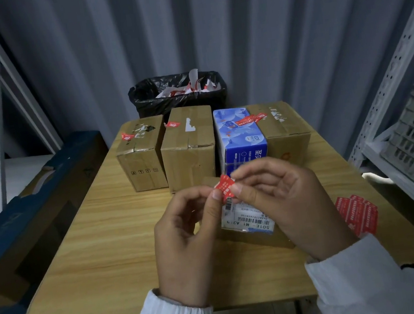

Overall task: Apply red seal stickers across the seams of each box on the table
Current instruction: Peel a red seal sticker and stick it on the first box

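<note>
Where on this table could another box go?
Best patch: bare table left of the left hand, in front of the leftmost box. The back row is packed; the labelled box and sticker stack crowd the right.

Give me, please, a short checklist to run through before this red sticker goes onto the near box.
1. The small red seal sticker is pinched between the left hand and the right hand: ok.
2. The sticker's backing is peeled off: cannot tell.
3. The near brown cardboard box with a white printed label lies just under the hands: ok.
4. That box's seam is exposed for sealing: cannot tell; the hands cover much of it.
5. The spare red sticker sheets lie on the light wooden table, at its right side: ok.
6. The black-bagged waste bin stands behind the table for scraps: ok.
</note>
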